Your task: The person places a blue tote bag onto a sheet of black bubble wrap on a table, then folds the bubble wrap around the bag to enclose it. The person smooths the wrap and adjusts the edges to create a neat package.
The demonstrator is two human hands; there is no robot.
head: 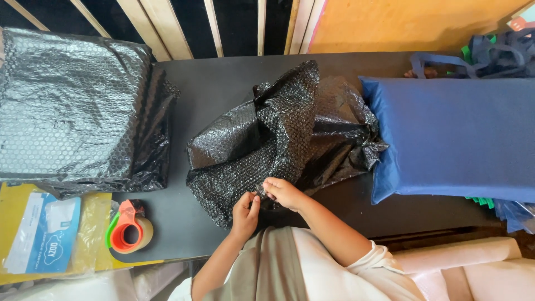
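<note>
Head view: both hands (pixel 266 203) pinch black bubble wrap (pixel 262 139) edge.

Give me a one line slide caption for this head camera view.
Both hands, left hand and right hand, pinch the near edge of crumpled black bubble wrap on a dark table, tape dispenser nearby.
</note>
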